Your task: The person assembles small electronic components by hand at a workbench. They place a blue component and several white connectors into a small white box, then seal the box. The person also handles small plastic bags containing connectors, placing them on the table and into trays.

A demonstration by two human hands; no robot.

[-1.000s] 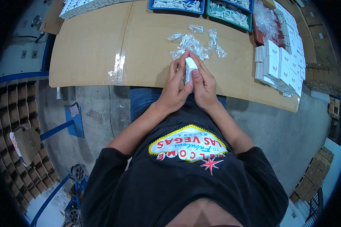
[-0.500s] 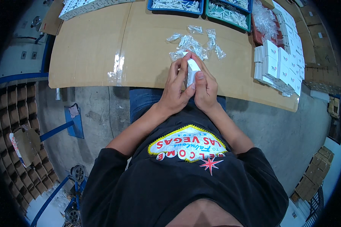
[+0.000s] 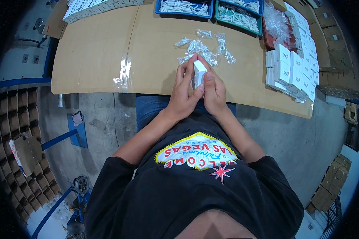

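Note:
A small white carton is held upright between both hands, just over the near edge of the cardboard-covered table. My left hand closes on its left side, thumb low at the near end. From the right, my right hand grips it, with the thumb along the near side and the fingers meeting the left fingertips at the far end. Just beyond the fingertips lie several clear plastic packets with white pieces inside.
At the far edge stand a blue tray and a green tray of small white pieces. Stacked white boxes fill the right end, beside a red tray with clear plastic bags. A long white box lies far left.
Both hands have shifted very slightly left with the white carton. They keep their grip, and the packets, trays and box stacks stay where they were.

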